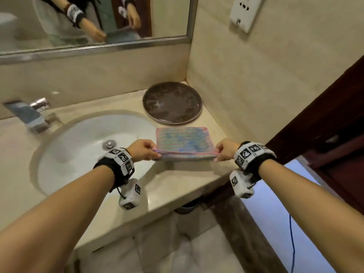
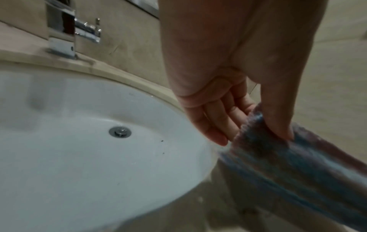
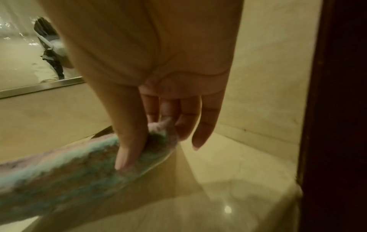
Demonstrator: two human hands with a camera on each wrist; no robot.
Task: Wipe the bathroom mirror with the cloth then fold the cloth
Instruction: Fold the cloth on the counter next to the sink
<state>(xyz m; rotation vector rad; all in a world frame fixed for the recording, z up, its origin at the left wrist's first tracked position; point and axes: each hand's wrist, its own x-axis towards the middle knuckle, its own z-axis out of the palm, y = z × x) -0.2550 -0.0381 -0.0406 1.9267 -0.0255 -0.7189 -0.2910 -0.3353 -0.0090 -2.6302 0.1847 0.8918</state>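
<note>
Cloth point(image 1: 185, 143) stretching sideways between both hands above counter point(image 1: 169, 186), long axis running left to right, far part lying flat toward round tray point(image 1: 172, 103). Left hand point(image 1: 142, 150) pinching near-left corner, right hand point(image 1: 226, 149) pinching near-right corner; neither hand nearer. Mirror point(image 1: 94, 20) hanging beyond basin point(image 1: 78, 154).

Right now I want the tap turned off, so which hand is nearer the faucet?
Left. The left hand pinches the cloth over the basin's right edge, on the faucet's side. The right hand holds the cloth's opposite end, farther away, toward the door.
</note>
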